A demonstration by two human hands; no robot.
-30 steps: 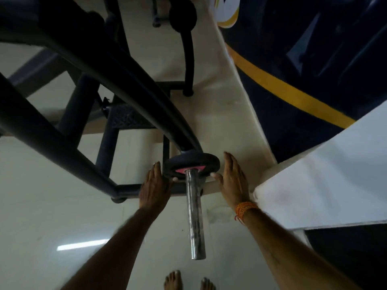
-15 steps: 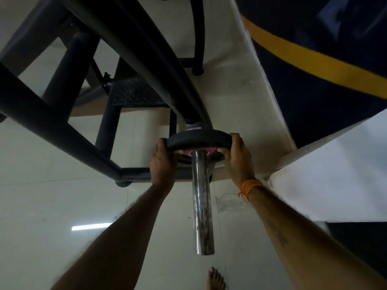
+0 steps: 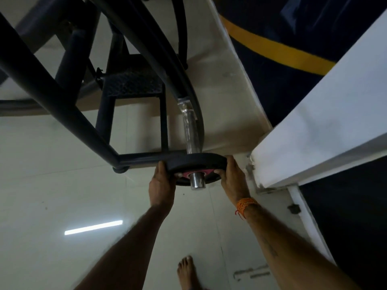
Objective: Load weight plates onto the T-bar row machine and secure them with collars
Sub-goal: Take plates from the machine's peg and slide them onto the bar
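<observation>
A small black weight plate (image 3: 195, 162) with a pink hub sits on the chrome loading sleeve (image 3: 191, 132) of the dark T-bar row machine (image 3: 62, 101). The plate is close to the sleeve's near end, whose short tip (image 3: 198, 181) sticks out below it. My left hand (image 3: 161, 185) grips the plate's left rim. On the right rim my right hand (image 3: 232, 178) holds it, an orange thread band at the wrist. No collar is in view.
A white ledge (image 3: 314, 132) and a dark wall with a yellow stripe (image 3: 272, 49) stand close on the right. The machine's dark frame tubes and a textured footplate (image 3: 134, 82) fill the upper left. My bare foot (image 3: 186, 271) stands on the pale tiled floor.
Both hands closed on the plate at the sleeve's far end, then drew it along the sleeve toward me, so most of the chrome now shows beyond the plate.
</observation>
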